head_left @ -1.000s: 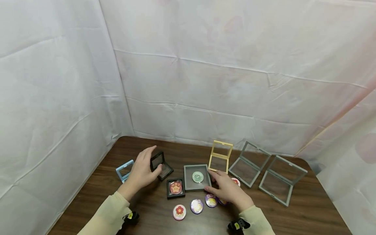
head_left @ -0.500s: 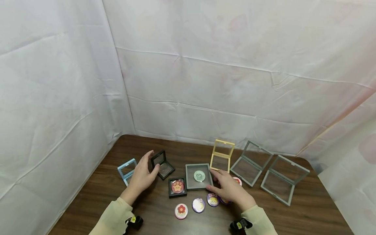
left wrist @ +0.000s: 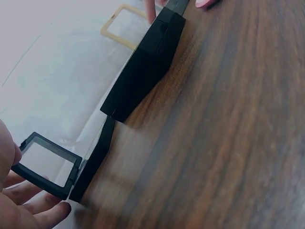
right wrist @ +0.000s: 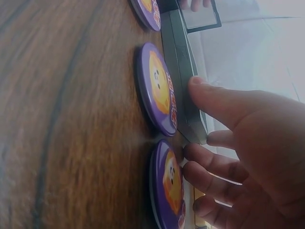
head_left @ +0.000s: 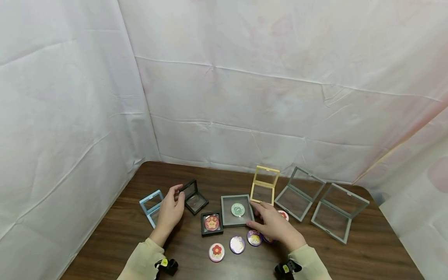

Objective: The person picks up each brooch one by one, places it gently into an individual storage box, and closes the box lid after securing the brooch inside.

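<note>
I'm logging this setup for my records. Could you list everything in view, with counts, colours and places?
table: one, dark brown, below everything
cloth: piece count unclear, whitish with pink patches, behind and both sides
open blue frame: one, light blue, far left
open black frame: one, black, left of centre
closed black frame: one, black, centre
star badge: one, red, inside it
closed grey frame: one, grey, centre
round badge: one, green, inside it
open yellow frame: one, yellow, back
open grey frames: two, grey, right
flower badges: two, red-and-white, front and right
purple badges: three, purple, front
hands: two, bare, at open black and closed grey frames
sleeves: two, pale yellow-green, forearms
wrist cameras: two, black, wrists
</note>
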`<state>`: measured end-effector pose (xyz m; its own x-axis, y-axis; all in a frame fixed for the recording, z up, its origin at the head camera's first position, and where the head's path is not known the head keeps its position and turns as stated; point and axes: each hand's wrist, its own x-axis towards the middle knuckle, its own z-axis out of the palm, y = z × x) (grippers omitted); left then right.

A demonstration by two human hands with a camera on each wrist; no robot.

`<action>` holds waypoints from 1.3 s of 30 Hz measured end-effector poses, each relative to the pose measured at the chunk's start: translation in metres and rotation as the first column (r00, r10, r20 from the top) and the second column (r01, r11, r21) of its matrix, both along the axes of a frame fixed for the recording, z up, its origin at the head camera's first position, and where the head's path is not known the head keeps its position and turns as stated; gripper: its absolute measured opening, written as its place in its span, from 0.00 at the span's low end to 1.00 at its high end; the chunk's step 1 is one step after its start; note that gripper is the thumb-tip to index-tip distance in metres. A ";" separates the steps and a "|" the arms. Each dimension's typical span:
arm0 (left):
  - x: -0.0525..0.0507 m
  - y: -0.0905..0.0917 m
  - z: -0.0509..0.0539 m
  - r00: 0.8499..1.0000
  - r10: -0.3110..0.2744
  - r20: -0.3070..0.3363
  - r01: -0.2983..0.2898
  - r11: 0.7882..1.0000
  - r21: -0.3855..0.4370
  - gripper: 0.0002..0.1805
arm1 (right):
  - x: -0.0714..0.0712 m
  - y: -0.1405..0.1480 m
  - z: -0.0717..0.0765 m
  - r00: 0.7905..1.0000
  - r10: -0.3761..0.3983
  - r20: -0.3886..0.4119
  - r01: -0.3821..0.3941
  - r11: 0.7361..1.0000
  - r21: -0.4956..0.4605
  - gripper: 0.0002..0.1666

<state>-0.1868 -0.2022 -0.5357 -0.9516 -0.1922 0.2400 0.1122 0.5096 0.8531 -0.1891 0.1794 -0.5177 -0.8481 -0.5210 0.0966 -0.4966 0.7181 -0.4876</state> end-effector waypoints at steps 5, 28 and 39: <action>0.000 0.000 -0.003 0.999 0.035 0.006 -0.035 0.999 0.003 0.19 | 0.001 0.000 -0.001 0.999 -0.003 -0.043 0.003 1.000 0.012 0.43; -0.002 -0.002 -0.011 1.000 -0.007 -0.024 0.008 0.999 0.050 0.16 | -0.002 0.013 0.019 0.993 -0.110 -0.044 0.109 0.994 -0.008 0.35; 0.002 -0.006 -0.014 1.000 -0.005 -0.024 0.005 1.000 0.025 0.18 | 0.012 0.055 0.025 0.966 -0.236 -0.105 0.238 0.971 0.014 0.25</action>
